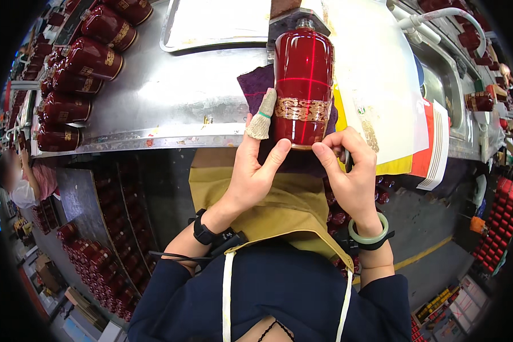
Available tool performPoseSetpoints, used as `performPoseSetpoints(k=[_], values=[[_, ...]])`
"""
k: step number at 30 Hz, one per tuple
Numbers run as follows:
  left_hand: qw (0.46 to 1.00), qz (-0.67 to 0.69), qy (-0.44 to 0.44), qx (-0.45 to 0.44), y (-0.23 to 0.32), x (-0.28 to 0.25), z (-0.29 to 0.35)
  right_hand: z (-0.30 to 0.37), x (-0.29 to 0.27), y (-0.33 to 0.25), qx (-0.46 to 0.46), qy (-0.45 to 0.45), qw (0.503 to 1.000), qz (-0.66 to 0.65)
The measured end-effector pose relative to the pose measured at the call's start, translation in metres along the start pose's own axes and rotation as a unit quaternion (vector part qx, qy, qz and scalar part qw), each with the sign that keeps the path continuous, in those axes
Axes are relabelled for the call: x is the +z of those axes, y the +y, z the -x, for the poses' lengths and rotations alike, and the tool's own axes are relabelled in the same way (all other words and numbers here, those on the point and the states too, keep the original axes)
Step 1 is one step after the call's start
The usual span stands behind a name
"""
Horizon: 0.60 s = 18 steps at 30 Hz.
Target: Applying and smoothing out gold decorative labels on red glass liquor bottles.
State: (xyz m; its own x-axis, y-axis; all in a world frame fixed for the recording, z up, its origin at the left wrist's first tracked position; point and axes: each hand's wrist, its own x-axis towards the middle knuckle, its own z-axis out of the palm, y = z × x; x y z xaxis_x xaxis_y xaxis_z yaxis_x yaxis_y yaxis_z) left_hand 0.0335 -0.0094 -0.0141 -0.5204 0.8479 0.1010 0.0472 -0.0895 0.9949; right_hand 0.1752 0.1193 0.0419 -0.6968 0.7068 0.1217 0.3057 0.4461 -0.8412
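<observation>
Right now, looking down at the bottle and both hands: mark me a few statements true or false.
1. The glossy dark-red bottle bears a gold patterned band. True.
2. The round pale-green bangle is on the wrist of the right hand. True.
3. The cream knitted finger cover is on the right hand. False: it is on the left hand.
4. The rectangular metal tray lies right of the bottle. False: the tray lies left.

The dark red, cylindrical bottle looks smooth and glossy, its gold patterned band metallic; the off-white tubular finger cover is matt knit cloth, the long grey worktop shiny metal.
</observation>
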Motion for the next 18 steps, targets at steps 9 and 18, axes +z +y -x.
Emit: performPoseSetpoints(k=[9, 18], values=[[1.000, 0.014, 0.010, 0.000, 0.0034, 0.0046, -0.0002, 0.0000, -0.0009, 0.0008, 0.005, 0.000, 1.000, -0.007], [0.999, -0.032, 0.003, 0.010, 0.0027, 0.0025, -0.0016, -0.0018, 0.0008, -0.0023, -0.002, 0.009, 1.000, 0.011]])
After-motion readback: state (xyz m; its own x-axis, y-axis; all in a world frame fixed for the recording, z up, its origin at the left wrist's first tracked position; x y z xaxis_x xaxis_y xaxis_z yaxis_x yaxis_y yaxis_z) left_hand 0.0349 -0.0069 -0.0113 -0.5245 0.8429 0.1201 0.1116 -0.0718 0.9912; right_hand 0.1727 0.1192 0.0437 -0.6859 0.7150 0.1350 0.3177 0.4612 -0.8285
